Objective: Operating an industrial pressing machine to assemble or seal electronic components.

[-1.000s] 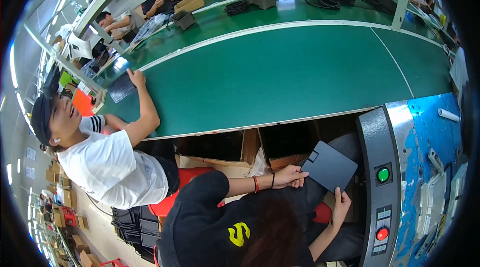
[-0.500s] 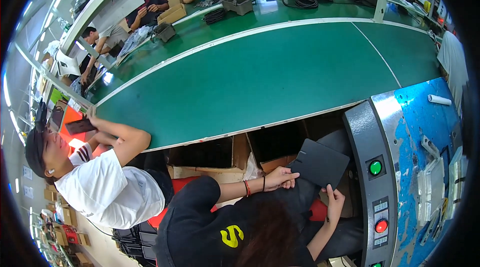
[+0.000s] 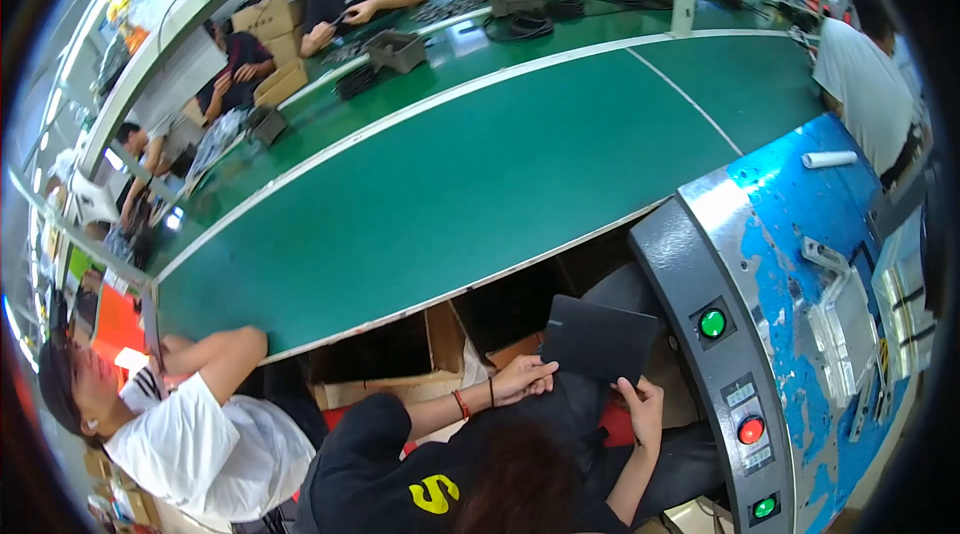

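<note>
A thin, flat black panel [image 3: 598, 339] lies tilted above my dark-trousered lap. My left hand [image 3: 525, 379] is closed at its lower left corner, with the thumb and fingertips against the edge. On the near edge, toward the right, my right hand [image 3: 640, 406] pinches the panel between thumb and fingers. A bracelet and a dark band circle my left wrist. The underside of the panel, and some of the fingers beneath it, are hidden.
A green conveyor belt [image 3: 430, 174] runs across in front. Close on my right stands a blue-topped machine [image 3: 765, 209] with green and red buttons. Cardboard boxes [image 3: 448, 336] sit under the belt. A co-worker in a white shirt [image 3: 215, 434] sits at my left; others work across.
The whole scene has shifted left and slightly down as my head turned. The panel has turned and tilted between my hands. The dark piece by the left co-worker no longer shows.
</note>
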Available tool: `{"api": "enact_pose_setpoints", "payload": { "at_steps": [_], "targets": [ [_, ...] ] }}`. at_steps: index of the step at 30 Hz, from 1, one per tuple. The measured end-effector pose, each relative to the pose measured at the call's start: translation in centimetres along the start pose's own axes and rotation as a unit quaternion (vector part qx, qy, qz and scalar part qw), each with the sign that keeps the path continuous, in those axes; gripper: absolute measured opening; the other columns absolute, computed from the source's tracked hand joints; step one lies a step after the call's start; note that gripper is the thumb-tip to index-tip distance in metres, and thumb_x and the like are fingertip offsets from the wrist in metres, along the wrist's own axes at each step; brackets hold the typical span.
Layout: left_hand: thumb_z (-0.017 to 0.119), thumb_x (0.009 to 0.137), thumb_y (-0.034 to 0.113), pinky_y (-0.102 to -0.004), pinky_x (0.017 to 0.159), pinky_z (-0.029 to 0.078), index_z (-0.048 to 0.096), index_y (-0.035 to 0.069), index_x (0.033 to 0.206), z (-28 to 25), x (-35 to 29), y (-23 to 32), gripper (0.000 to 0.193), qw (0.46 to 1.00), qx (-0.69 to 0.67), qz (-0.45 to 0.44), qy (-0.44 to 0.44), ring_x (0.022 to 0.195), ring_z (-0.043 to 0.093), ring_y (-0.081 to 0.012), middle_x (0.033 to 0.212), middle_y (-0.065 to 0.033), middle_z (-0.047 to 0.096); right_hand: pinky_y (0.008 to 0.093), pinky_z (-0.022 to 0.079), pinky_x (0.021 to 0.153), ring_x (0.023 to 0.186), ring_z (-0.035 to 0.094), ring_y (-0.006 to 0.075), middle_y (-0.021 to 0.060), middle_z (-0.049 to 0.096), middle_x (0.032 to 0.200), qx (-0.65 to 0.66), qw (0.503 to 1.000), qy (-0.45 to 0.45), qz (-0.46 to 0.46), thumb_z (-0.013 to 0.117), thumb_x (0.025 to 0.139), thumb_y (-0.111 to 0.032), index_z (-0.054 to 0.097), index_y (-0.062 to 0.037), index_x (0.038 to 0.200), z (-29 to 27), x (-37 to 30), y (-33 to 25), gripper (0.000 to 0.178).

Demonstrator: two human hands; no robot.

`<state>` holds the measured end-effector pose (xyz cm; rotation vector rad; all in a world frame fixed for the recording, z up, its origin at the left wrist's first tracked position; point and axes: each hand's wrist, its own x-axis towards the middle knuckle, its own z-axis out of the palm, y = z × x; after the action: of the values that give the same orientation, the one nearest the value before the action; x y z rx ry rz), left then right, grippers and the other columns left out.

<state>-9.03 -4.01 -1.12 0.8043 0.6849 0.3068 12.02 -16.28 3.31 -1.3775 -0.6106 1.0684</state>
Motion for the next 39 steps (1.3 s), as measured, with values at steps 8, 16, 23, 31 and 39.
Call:
{"api": "enact_pose_setpoints", "payload": {
  "at_steps": [8,16,23,31,39],
  "targets": [
    [0.056,0.090,0.029,-0.0149,0.045,0.038,0.056,0.007,0.072,0.0,-0.2,0.1,0.028,0.999,-0.028,-0.016,-0.019,0.050,0.049,-0.0037,0.067,-0.0026,0.061,0.0236,0.045,0.069,0.073,0.058,0.0101,0.0057,0.064,0.080,0.003,1.000,-0.022,-0.012,0.063,0.084,-0.011,0.066,0.0046,0.083,-0.3,-0.2,0.0,0.016],
    [0.055,0.090,0.028,-0.0147,0.046,0.039,0.056,0.006,0.076,0.0,-0.3,0.9,0.026,0.999,0.008,-0.022,-0.022,0.052,0.051,-0.0035,0.069,-0.0035,0.062,0.0251,0.049,0.064,0.069,0.059,0.0097,0.0031,0.063,0.076,0.020,1.000,-0.022,-0.007,0.061,0.085,-0.017,0.065,0.0010,0.086,-0.4,0.4,0.5,0.018],
    [0.055,0.090,0.030,-0.0149,0.047,0.039,0.055,0.007,0.074,0.2,0.1,0.6,0.027,1.000,0.003,-0.013,-0.019,0.052,0.050,-0.0035,0.068,-0.0033,0.061,0.0219,0.046,0.062,0.068,0.058,0.0088,0.0033,0.064,0.077,-0.006,1.000,0.006,0.014,0.061,0.085,-0.019,0.066,0.0006,0.085,-1.0,0.7,1.4,0.020],
    [0.056,0.090,0.027,-0.0157,0.049,0.041,0.056,0.007,0.077,-0.2,-0.7,0.1,0.024,0.999,-0.019,-0.014,-0.022,0.053,0.051,-0.0048,0.068,-0.0034,0.060,0.0243,0.046,0.067,0.072,0.057,0.0091,0.0037,0.064,0.078,-0.024,0.999,-0.013,-0.019,0.060,0.086,-0.014,0.065,0.0032,0.083,-0.5,0.6,1.0,0.018],
    [0.056,0.089,0.029,-0.0172,0.052,0.046,0.053,0.004,0.082,0.7,1.4,-0.6,0.026,0.997,-0.053,0.033,-0.045,0.057,0.057,-0.0069,0.071,-0.0060,0.062,0.0212,0.037,0.066,0.072,0.047,0.0055,-0.0022,0.057,0.077,-0.170,0.980,-0.039,-0.092,0.053,0.091,-0.017,0.058,0.0011,0.083,-2.2,1.4,0.4,0.020]
  ]
}}
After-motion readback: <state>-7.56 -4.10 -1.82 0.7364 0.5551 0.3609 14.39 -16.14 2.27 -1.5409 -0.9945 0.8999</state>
